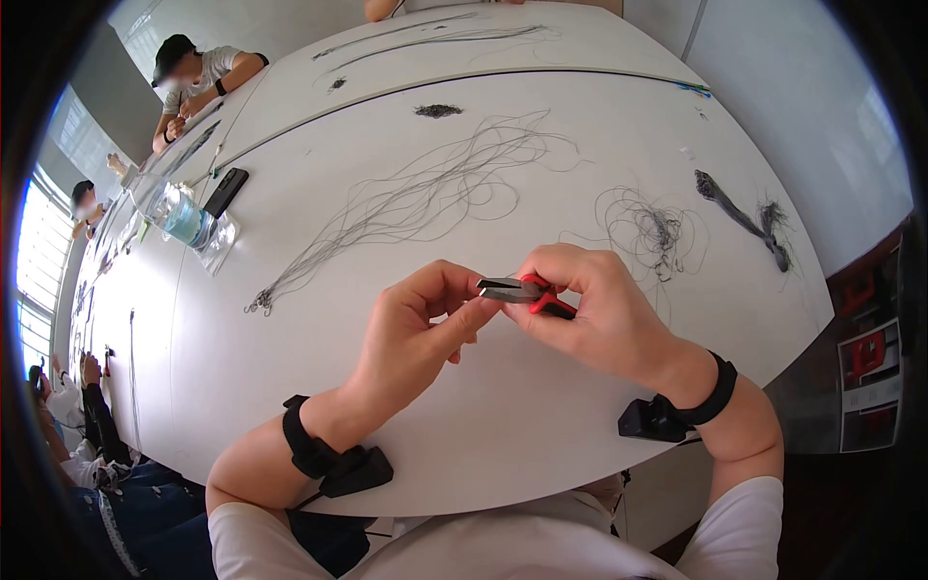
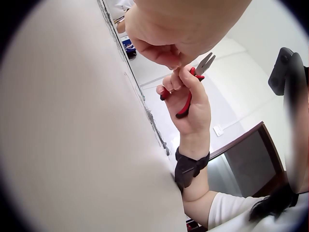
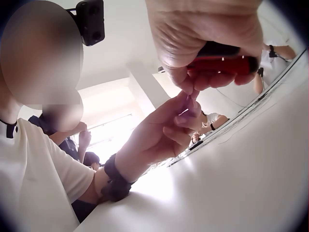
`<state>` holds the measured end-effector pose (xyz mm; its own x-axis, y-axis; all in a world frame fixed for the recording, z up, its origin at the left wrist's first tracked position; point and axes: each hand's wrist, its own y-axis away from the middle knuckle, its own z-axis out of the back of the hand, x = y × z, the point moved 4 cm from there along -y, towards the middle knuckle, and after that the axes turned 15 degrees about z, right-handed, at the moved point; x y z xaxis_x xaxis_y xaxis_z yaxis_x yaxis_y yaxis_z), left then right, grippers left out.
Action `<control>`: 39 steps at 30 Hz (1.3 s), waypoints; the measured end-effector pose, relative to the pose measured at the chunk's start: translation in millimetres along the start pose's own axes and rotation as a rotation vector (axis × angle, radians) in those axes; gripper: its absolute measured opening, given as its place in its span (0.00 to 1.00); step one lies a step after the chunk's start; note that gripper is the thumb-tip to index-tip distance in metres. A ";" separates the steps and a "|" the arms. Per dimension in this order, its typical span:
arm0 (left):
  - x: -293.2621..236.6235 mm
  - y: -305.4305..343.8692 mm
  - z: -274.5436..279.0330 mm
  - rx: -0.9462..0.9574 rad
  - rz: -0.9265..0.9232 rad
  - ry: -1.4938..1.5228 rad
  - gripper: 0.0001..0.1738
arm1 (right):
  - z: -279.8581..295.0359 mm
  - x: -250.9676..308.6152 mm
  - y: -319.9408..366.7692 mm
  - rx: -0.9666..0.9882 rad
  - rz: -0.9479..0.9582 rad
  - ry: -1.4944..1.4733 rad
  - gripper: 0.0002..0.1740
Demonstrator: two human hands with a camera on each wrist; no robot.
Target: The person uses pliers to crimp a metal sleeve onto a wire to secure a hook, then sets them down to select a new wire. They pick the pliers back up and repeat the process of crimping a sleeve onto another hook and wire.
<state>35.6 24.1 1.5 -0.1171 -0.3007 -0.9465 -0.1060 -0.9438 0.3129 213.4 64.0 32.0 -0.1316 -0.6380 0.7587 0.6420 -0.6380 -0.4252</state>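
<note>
My right hand (image 1: 604,304) grips a pair of pliers (image 1: 510,290) with red and black handles; their metal jaws stand slightly apart and point left. My left hand (image 1: 411,324) is raised at the tip of the pliers, thumb and forefinger drawn together. In the right wrist view, the left hand's fingertips (image 3: 188,104) meet those of the right hand, pinching something tiny; I cannot tell what it is. The left wrist view shows the pliers (image 2: 205,64) slanting up past the right hand (image 2: 190,104). Both hands are held above the white table (image 1: 464,387).
A long spread of thin dark strands (image 1: 406,203) ends in a cluster of small hooks (image 1: 259,302). A tangled coil (image 1: 662,232), a dark bundle (image 1: 739,217) and a small dark pile (image 1: 438,111) lie beyond. At left are a clear plastic container (image 1: 188,217) and a phone (image 1: 226,191). Other people sit around.
</note>
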 end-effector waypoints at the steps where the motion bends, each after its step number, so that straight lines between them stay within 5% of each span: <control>1: 0.9 -0.5 0.4 0.011 -0.010 0.029 0.09 | -0.7 0.4 0.4 -0.006 0.003 -0.016 0.06; 20: -5.3 -3.6 6.4 -0.175 -0.225 -0.214 0.04 | -4.6 -2.8 4.2 0.095 -0.185 -0.307 0.09; 24: -6.8 -2.7 7.2 -0.167 -0.127 -0.185 0.04 | -0.4 -9.8 5.8 0.167 -0.264 -0.227 0.09; 27: -2.7 -3.1 6.8 -0.079 -0.014 -0.108 0.07 | 11.4 -1.6 -1.4 0.087 -0.197 0.098 0.08; 29: -0.2 -3.5 3.3 -0.007 0.039 -0.066 0.09 | 14.8 -0.2 -3.9 -0.092 0.114 0.131 0.07; 32: 0.3 -2.6 -1.0 0.057 0.047 -0.068 0.11 | 9.0 -1.5 -2.4 -0.063 0.159 0.049 0.06; 39: -0.4 -0.3 -3.3 0.140 0.113 0.116 0.14 | 11.4 -0.4 -1.9 -0.003 0.000 -0.010 0.06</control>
<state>39.0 24.1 1.5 -0.0223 -0.4254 -0.9047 -0.2354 -0.8773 0.4183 220.9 70.4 38.1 -0.1239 -0.6335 0.7638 0.6397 -0.6394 -0.4266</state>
